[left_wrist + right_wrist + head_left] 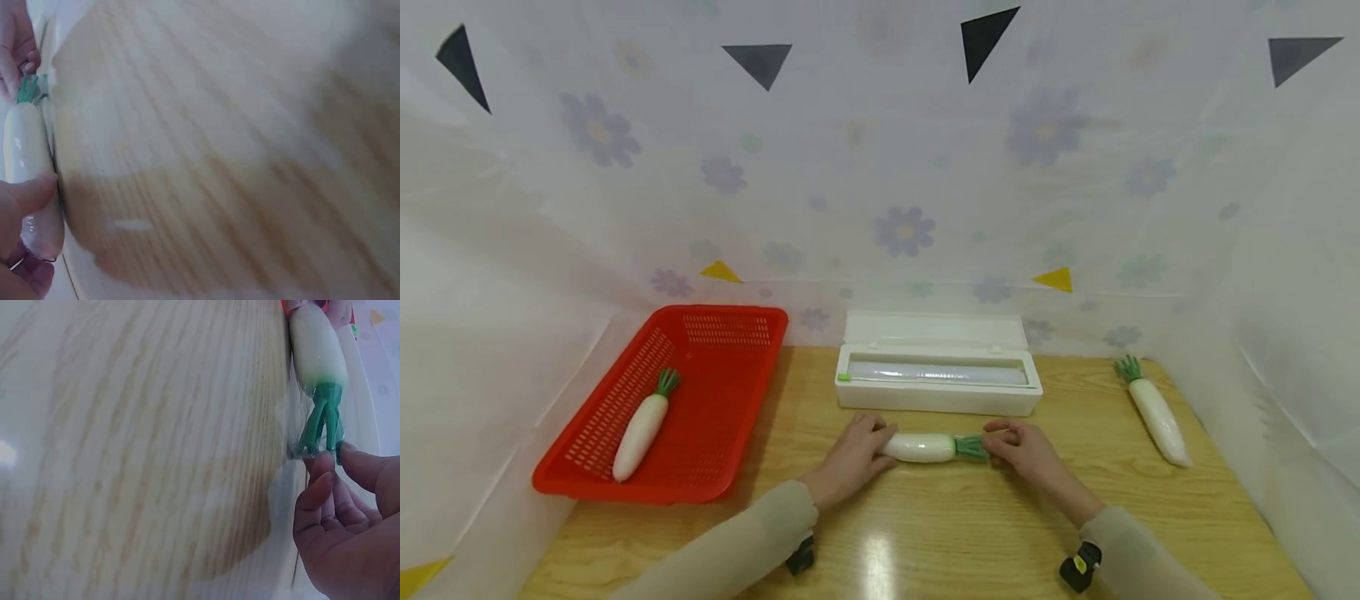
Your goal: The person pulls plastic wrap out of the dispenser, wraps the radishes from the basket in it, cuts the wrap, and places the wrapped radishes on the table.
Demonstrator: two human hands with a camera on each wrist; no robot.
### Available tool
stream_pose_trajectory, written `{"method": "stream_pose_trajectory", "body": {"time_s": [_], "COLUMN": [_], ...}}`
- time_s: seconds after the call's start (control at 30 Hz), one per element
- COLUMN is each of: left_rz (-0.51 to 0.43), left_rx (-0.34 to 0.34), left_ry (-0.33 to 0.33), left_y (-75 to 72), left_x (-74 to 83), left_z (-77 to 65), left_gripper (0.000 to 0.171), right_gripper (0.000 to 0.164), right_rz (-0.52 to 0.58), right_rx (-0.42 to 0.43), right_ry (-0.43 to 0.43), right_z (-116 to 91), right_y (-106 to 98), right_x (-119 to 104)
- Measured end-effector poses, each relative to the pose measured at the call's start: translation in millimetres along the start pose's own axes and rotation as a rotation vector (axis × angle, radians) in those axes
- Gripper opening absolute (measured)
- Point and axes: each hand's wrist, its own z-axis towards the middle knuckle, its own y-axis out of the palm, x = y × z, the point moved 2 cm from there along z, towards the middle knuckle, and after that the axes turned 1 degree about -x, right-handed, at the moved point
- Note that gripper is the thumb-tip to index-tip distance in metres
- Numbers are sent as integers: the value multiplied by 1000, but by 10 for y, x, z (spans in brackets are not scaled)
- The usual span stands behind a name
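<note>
Cream sleeves (752,542) are closest, leading to a left hand (853,454) and a right hand (1022,450) at opposite ends of a daikon radish (921,447). It's lying sideways on the wood-grain tabletop (940,517), just in front of a white cling film dispenser (940,399) with its lid up. The left hand has thumb and fingers curled round the root end; the right one is pinching at the leaf tips, though whether it's got film, leaves or both is hard to tell.

Pretty safe guess: this is the finishing-off bit of wrapping, neatening the ends. Next move probably calls for tucking or pressing the film flat at the leafy end while the left hand steadies the body so it doesn't roll. Yank it and the wrap might come loose.

Looks-wise, it's a smooth, plump white root with shiny highlights, a pale green shoulder and stubby green stalks (326,412), with clear film (300,447) crinkled around them. Another daikon (642,435) sits in the red basket (715,392), seemingly unwrapped.
</note>
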Motion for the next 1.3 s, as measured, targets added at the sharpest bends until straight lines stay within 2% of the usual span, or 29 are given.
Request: {"method": "stream_pose_trajectory", "body": {"time_s": [0.13, 0.2, 0.33, 0.4, 0.5, 0.63, 0.8, 0.9, 1.03, 1.13, 1.3], "left_rz": [20, 42, 101, 101, 30, -112, -243, -293, -319, -307, -291], "left_rx": [-1, -26, -120, -180, -276, -338, -359, -367, -351, -346, -383], "left_ry": [14, 12, 14, 4, -31, -35, -58, -104, -123, -102, -44], "left_y": [9, -1, -26, -41, -67, -102, -117, -130, -127, -105, -43], "left_x": [16, 33, 76, 96, 126, 183, 227, 241, 278, 325, 380], "left_z": [9, 20, 50, 60, 54, 48, 75, 77, 66, 45, -12], "left_gripper": [51, 47, 37, 37, 38, 33, 21, 24, 34, 32, 21], "right_gripper": [33, 32, 30, 29, 29, 33, 37, 38, 41, 37, 26], "right_rz": [-66, -118, -156, -148, -124, -74, -32, -52, -102, -136, -181], "right_rx": [13, 28, 36, 15, -45, -108, -120, -113, -109, -107, -92], "right_ry": [24, 26, 14, 5, -18, -10, 14, 9, -25, -55, -91], "right_z": [-20, -30, -55, -75, -109, -147, -157, -163, -177, -181, -163], "right_y": [-19, -36, -71, -85, -108, -150, -184, -180, -167, -164, -181], "right_x": [14, 30, 60, 67, 77, 98, 98, 83, 41, 13, 2]}}
